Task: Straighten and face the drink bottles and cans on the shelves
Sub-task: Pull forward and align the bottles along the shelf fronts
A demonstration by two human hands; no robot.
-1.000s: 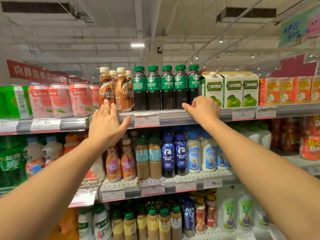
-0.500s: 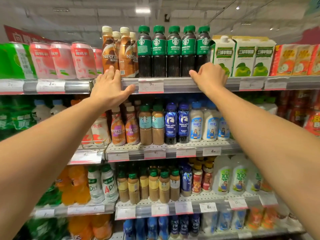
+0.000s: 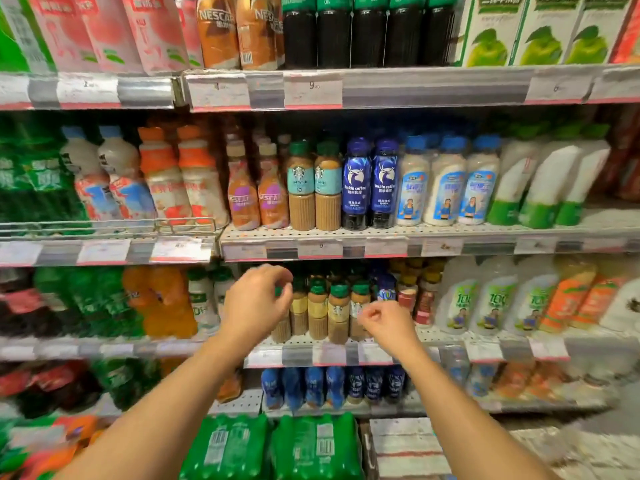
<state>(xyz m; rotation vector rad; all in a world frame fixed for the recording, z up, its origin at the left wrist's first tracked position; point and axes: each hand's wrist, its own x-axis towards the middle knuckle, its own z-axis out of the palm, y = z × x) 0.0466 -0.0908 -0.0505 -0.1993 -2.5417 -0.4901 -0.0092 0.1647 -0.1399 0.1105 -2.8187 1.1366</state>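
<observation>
On the third shelf (image 3: 332, 355) stands a row of small tan coffee bottles with green caps (image 3: 337, 313). My left hand (image 3: 256, 303) hovers in front of the leftmost of them with loosely curled fingers, a green cap showing just behind the fingertips; I cannot tell if it touches. At the right end of that row my right hand (image 3: 386, 322) hangs with loosely curled fingers and holds nothing. One shelf up are Nescafe bottles (image 3: 244, 199), Starbucks bottles (image 3: 301, 188) and blue luckin coffee bottles (image 3: 356, 188), upright with labels forward.
The top shelf carries Nescafe bottles (image 3: 216, 32), dark bottles (image 3: 367, 32) and apple juice cartons (image 3: 540, 32). White "100" bottles (image 3: 460, 299) stand right of my hands, orange soda (image 3: 156, 299) to the left. Blue bottles (image 3: 311, 386) and green shrink-wrapped packs (image 3: 311, 448) sit below.
Both hands have left the top shelf edge and dropped to the third shelf, their fingers now curled. The view has tilted down and moved closer to the shelves.
</observation>
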